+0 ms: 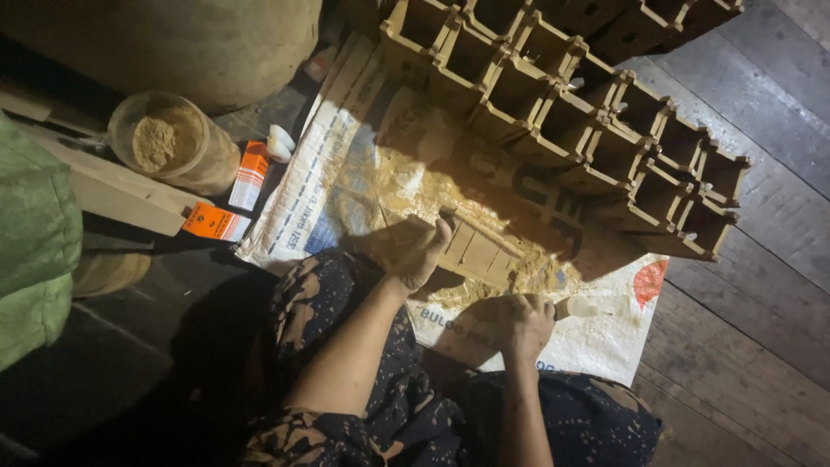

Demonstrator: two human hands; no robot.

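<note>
My left hand (408,249) rests flat on the near end of a small slatted wooden piece (477,251) that lies on a white woven sack (596,337) spread on the floor. My right hand (517,322) is closed around a small white bottle (586,306) whose tip points right, beside the piece. Yellowish sawdust and glue stains (406,186) cover the sack around the piece.
A long row of open square wooden boxes (605,130) runs diagonally across the top right. At the left stand a clear jar of tan powder (169,143), two orange and white cartons (249,175), a green bag (35,242) and a wooden plank (112,186). Dark floorboards (752,346) lie to the right.
</note>
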